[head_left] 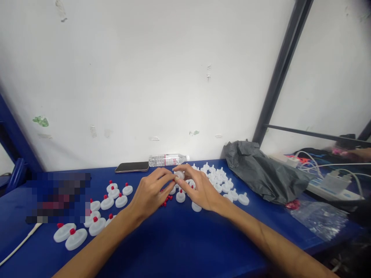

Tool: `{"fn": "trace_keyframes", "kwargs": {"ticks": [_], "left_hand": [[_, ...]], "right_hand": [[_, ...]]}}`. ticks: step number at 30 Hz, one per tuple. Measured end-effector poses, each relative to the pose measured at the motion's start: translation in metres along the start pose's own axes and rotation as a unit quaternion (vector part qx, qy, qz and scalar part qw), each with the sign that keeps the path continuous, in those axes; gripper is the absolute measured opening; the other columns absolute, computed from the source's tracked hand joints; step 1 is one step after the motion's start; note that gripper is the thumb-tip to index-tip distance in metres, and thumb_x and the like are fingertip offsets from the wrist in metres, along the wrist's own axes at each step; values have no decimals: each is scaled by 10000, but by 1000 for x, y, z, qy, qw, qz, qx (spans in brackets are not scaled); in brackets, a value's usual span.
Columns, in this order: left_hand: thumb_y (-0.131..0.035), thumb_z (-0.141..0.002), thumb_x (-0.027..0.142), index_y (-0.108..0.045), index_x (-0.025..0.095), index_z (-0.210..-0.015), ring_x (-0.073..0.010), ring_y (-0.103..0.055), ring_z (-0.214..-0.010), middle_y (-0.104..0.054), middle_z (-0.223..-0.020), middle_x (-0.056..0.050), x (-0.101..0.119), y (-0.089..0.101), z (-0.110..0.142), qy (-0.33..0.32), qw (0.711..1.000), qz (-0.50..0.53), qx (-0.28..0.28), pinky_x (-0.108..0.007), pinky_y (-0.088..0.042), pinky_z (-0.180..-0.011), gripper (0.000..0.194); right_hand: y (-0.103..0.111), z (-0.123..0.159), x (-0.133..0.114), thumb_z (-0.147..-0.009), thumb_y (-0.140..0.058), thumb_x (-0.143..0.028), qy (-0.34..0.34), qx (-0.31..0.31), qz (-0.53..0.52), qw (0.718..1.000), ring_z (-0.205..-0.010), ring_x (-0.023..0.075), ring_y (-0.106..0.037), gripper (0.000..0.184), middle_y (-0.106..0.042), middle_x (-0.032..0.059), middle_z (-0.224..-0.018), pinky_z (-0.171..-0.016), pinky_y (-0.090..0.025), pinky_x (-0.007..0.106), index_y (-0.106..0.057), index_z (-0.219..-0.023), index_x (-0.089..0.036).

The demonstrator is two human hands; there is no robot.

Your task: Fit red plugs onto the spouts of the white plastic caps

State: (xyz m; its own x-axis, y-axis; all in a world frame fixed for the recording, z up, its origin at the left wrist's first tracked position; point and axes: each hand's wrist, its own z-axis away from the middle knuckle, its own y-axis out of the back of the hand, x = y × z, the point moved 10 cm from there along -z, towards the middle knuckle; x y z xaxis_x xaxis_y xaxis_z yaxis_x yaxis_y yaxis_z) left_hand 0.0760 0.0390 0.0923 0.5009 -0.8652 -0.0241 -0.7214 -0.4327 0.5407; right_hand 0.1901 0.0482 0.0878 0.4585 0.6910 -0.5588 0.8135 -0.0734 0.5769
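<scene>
A white plastic nozzle lid [179, 175] is held up between my two hands above the blue table. My left hand [152, 189] pinches it from the left, fingers bent and thumb tip close to it. From the other side my right hand [203, 189] grips it with thumb and fingers. Whether a red tip is on this lid is hidden by the fingers. Small red tip caps [165, 201] lie loose just below my left fingers. Close by stands a nozzle lid with a red tip [180, 196]. Several bare-nozzle white lids [218, 178] crowd behind my right hand.
Several red-tipped lids [107, 202] stand at the left. A phone [132, 166] and a clear bottle [168, 160] lie along the wall. A grey plastic bag [261, 170], a clear bag [321, 218] and a power strip [333, 189] with cables occupy the right.
</scene>
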Motion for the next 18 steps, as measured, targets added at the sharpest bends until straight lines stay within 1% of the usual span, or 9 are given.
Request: {"fn": "trace_keyframes", "kwargs": {"ticks": [4, 9, 13, 18], "left_hand": [[-576, -938, 153, -651, 214, -1076, -151, -688, -856, -714, -955, -35, 2, -4, 1, -1, 1000, 7, -9, -257, -566, -708, 169], [-541, -959, 166, -650, 226, -1075, -113, -691, -751, -714, -955, -17, 3, -8, 4, -8, 999, -9, -37, -207, -508, -585, 170], [-531, -964, 172, -642, 234, -1091, -110, -696, -743, -715, -973, -10, 4, -11, 6, -14, 998, -18, -54, -208, -505, -587, 180], [-502, -956, 143, -641, 235, -1058, -114, -702, -730, -718, -973, -5, 8, -14, 7, -27, 997, -34, -62, -211, -501, -573, 195]], "right_hand": [[-1, 0, -2, -922, -590, -232, 15, -2, -6, 1000, -966, 205, -673, 319, -692, 43, -1120, -851, -528, 350, -572, -1241, -248], [-3, 1, -3, -898, -595, -191, 25, -4, -12, 1000, -1013, 213, -665, 336, -688, 49, -1139, -886, -523, 351, -585, -1230, -240], [-4, 1, -6, -886, -583, -168, 29, -7, -14, 999, -974, 195, -656, 354, -687, 40, -1117, -892, -513, 349, -575, -1232, -239], [-9, 0, -5, -844, -561, -114, 23, -25, -30, 999, -864, 159, -654, 384, -691, 6, -1009, -819, -517, 303, -569, -1207, -238]]}}
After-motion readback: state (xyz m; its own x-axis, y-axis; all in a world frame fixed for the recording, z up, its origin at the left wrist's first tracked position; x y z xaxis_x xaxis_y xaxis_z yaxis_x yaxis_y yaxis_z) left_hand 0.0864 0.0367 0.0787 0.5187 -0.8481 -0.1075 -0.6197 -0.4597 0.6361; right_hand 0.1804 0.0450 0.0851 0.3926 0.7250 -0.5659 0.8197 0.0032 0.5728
